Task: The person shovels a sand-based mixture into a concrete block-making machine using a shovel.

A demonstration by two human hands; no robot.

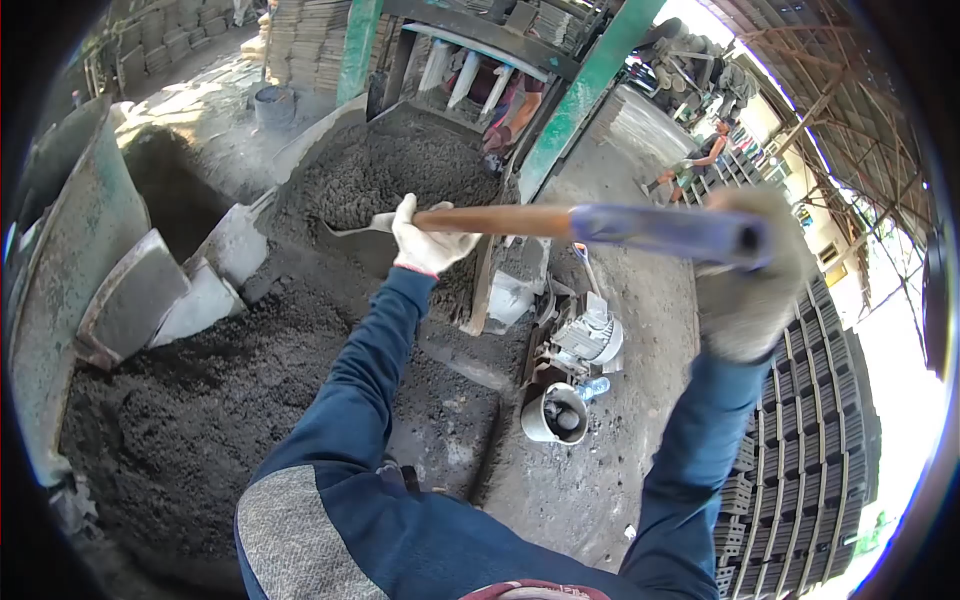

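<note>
Outdoors, both gloved hands, left (428, 238) and right (750, 275), grip a shovel (520, 222) over dark mix (390, 170) on concrete floor (570, 480).

Gloved left hand (425, 238) wrapped round the wooden shaft of a shovel (520, 222), near its blade. Gloved right hand (752, 280) clamped on the blue handle end, raised close to the camera. Blade laid flat against a heap of dark grey mix (390, 170) in a sloped hopper. More mix (230, 400) piled on the ground below. Electric motor (585, 340) beside it; stacked blocks (810, 440) at right.
</note>
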